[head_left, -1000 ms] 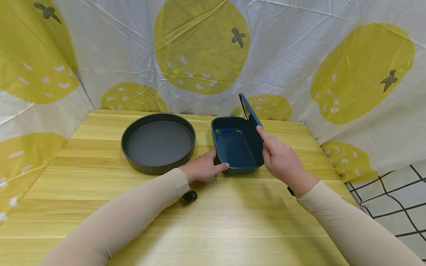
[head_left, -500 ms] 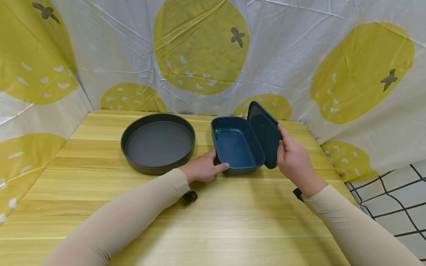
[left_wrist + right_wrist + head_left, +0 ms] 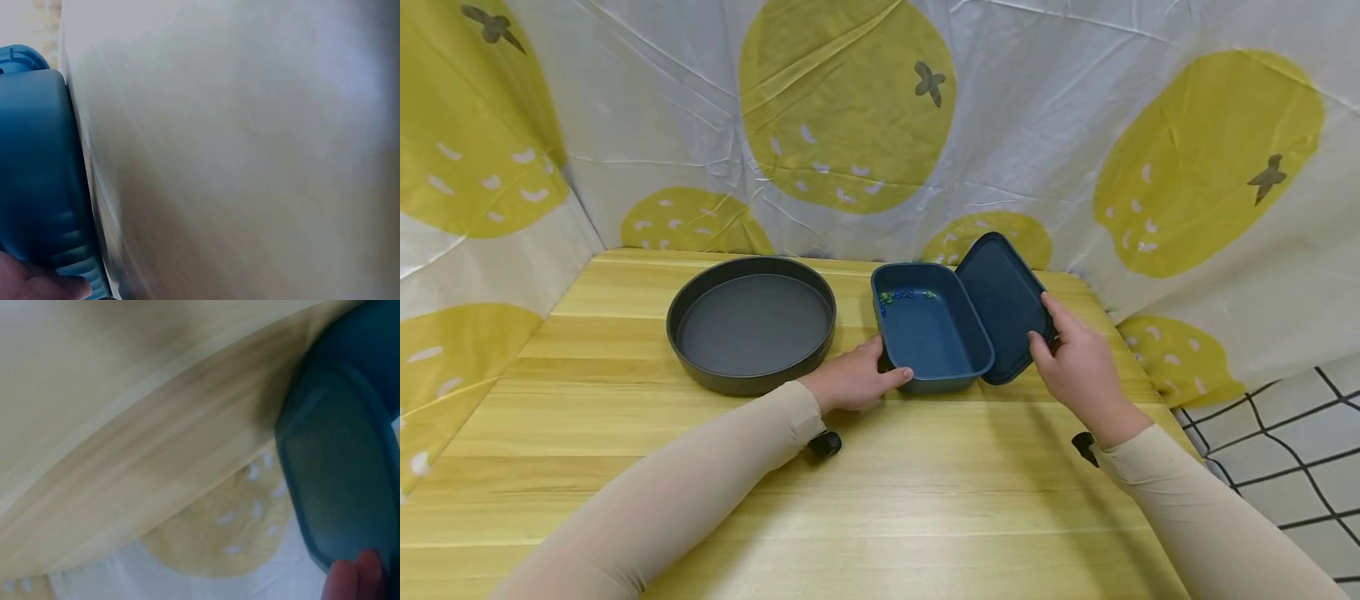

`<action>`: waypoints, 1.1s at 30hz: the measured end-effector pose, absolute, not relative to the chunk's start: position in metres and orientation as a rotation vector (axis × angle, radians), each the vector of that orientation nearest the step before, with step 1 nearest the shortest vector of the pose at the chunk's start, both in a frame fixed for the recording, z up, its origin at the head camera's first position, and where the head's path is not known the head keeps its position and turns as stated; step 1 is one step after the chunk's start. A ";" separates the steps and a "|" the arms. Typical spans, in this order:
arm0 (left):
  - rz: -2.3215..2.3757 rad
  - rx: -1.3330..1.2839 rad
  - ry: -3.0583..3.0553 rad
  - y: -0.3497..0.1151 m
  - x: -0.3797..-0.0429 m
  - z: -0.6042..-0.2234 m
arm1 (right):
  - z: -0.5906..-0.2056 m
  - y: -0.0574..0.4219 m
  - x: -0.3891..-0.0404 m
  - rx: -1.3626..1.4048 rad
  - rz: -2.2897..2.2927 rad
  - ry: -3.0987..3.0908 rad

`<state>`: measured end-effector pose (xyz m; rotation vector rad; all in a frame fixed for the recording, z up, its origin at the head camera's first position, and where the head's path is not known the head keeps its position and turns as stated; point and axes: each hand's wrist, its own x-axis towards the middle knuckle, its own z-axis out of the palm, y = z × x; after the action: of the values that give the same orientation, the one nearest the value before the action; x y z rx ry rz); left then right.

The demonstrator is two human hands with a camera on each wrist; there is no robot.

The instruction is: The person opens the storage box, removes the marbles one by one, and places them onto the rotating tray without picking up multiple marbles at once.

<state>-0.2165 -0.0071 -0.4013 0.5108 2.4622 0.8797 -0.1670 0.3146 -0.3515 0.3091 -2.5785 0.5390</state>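
Note:
A dark blue rectangular box (image 3: 934, 340) stands on the table with several small blue and green beads (image 3: 898, 295) near its back left corner. My left hand (image 3: 853, 377) holds the box at its front left corner, thumb on the front and fingers along the left side. In the left wrist view a digit touches the box's ribbed wall (image 3: 31, 162). My right hand (image 3: 1082, 367) grips the right edge of the matching lid (image 3: 1003, 308), thumb on the face towards me. Tilted, the lid leans beside the box's right rim; whether they touch is hard to tell.
A round dark grey pan (image 3: 752, 325) stands left of the box, close to my left hand. Bare wooden table (image 3: 925, 500) lies in front. A curtain with yellow fruit print (image 3: 850, 100) hangs behind the table's back edge.
My right hand has swung the lid away from the box, to the right and lower, so its face now shows. The left hand stays at the box's corner.

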 end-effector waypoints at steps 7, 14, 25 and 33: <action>0.866 0.510 2.464 -0.007 -0.217 -0.402 | -0.354 0.331 -0.165 0.208 0.457 -2.773; 0.855 0.501 2.466 -0.006 -0.217 -0.403 | -0.358 0.343 -0.164 0.128 0.412 -2.855; 0.861 0.510 2.467 -0.007 -0.217 -0.401 | -0.366 0.355 -0.166 0.032 0.396 -2.963; 0.891 0.527 2.458 -0.007 -0.218 -0.400 | -0.374 0.365 -0.165 -0.050 0.396 -3.039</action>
<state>-0.2178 -0.0074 -0.4005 0.5271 2.4576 0.8906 -0.1648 0.3647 -0.3738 -0.0500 -3.0385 0.3964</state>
